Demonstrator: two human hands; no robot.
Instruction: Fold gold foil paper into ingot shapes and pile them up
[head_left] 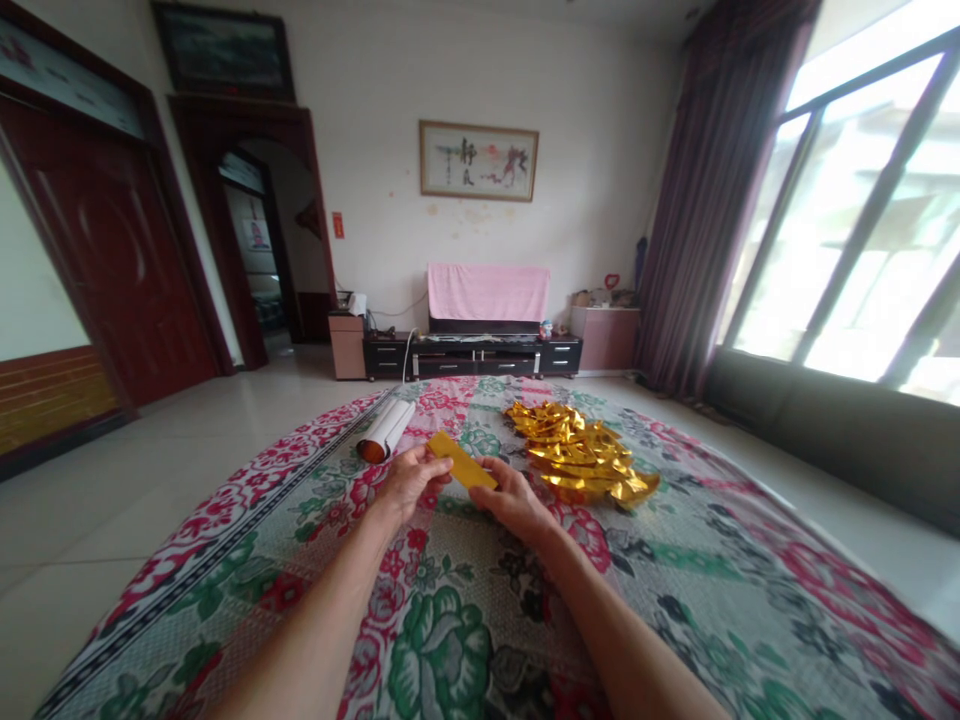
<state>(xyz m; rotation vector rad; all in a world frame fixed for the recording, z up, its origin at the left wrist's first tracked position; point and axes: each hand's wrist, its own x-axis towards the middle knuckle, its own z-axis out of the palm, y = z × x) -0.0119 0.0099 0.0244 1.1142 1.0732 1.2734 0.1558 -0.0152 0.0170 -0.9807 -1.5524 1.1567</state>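
Note:
Both my hands hold one yellow-gold paper sheet (461,459) in front of me, above a flowered cloth (450,620). My left hand (409,480) pinches its left end with closed fingers. My right hand (514,497) grips its right end, fingers curled under it. A heap of folded shiny gold paper pieces (581,453) lies on the cloth just right of my hands. A white roll with an orange end (385,429) lies on the cloth to the left, beyond my left hand.
The flowered cloth covers the floor around me; pale floor tiles (112,500) lie to its left. A low dark TV cabinet (472,355) with a pink cloth stands at the far wall. A dark low bench (847,425) runs under the window on the right.

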